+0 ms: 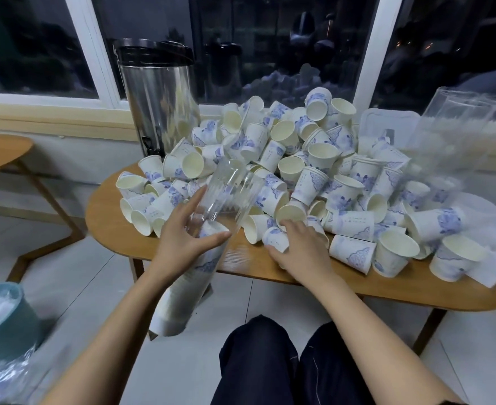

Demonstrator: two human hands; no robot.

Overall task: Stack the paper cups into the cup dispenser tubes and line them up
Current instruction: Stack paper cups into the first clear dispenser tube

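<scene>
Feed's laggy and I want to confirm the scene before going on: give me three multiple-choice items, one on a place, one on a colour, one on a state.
1. Where is the steel urn?
A) at the back left of the table, by the window
B) in the person's lap
C) at the table's right end

2. What colour is the print on the paper cups?
A) red
B) blue-violet
C) green

3. What is the left hand doing?
A) hanging idle
B) pressing flat on the table
C) gripping the clear tube

Answers: 1 A, the urn rises behind the pile's left end under the window. 2 B, the cups carry blue-violet patterns on white. 3 C, thumb and fingers wrap the tube, with cups stacked inside it.
</scene>
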